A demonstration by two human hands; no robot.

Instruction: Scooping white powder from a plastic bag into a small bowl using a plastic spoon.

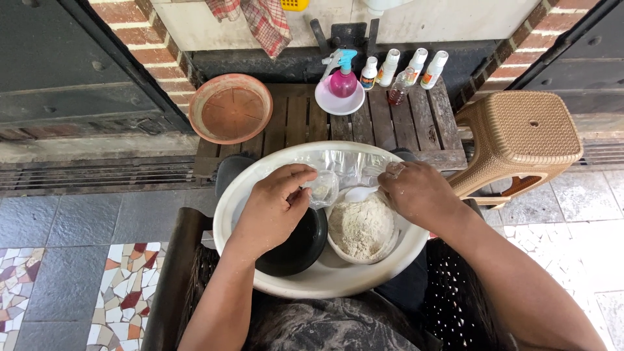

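Two hands work over a wide white basin point(260, 188) on the person's lap. The left hand point(276, 205) pinches a small clear plastic bag point(323, 188) at its mouth, fingers curled around the thin film. The right hand point(419, 192) is closed around something white, likely a spoon point(359, 194), though its grip is mostly hidden. Just below sits a white bowl point(364, 227) heaped with pale, coarse powder, touching a glossy black bowl point(296, 247) beside it; a crinkled clear sheet point(344, 162) lies at the basin's far side.

My judgement: the bag is limp and narrow-mouthed, so powder could miss it and scatter into the basin; the basin, resting on the lap, could tip if the knees shift.

Beyond, on a slatted wooden pallet point(390, 123), stand a pink spray bottle point(343, 78) on a pale saucer and a row of small white-capped bottles point(403, 68). A round terracotta dish point(231, 107) leans near the bricks, and a woven tan plastic stool point(523, 136) stands to the right
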